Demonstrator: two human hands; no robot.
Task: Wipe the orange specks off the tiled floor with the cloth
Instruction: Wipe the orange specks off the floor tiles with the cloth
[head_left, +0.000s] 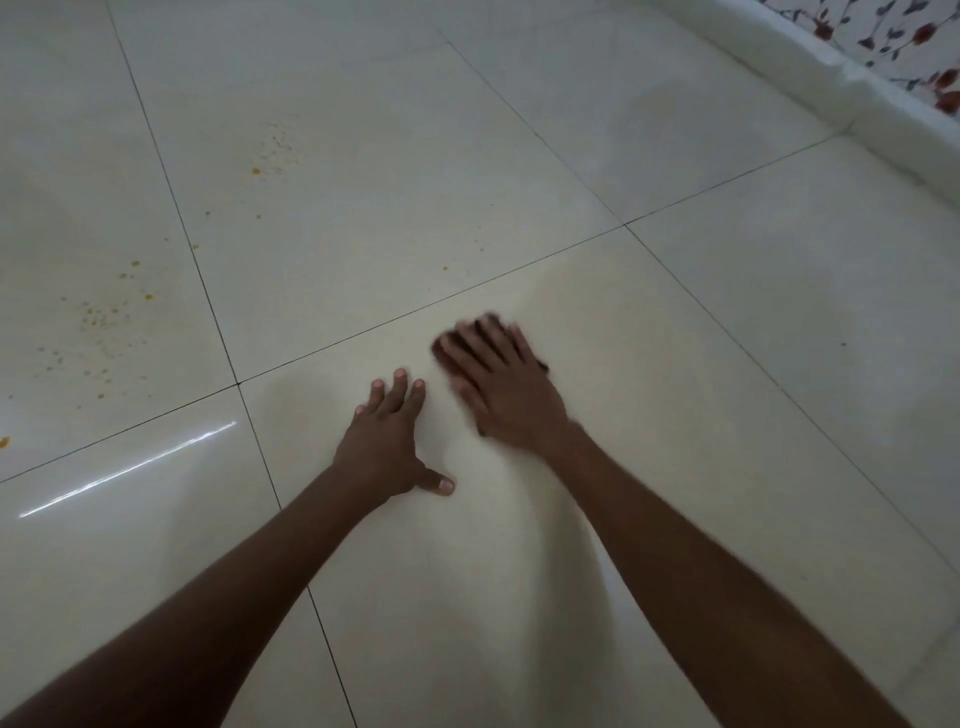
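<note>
Now, head view: your right hand (498, 384) presses what looks like a dark cloth (448, 349) flat, fingers spread for pressure; left hand (387, 441) braces splayed on the floor (727, 338). Orange specks (98, 317) wait far left.

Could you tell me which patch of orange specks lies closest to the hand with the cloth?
The lone speck just beyond the grout line, ahead of the right hand; the denser clusters lie far left.

Open tiled floor (363, 218) between us and the orange specks (98, 317) at left; only obstruction, the raised white kerb (810, 67) far right.
</note>
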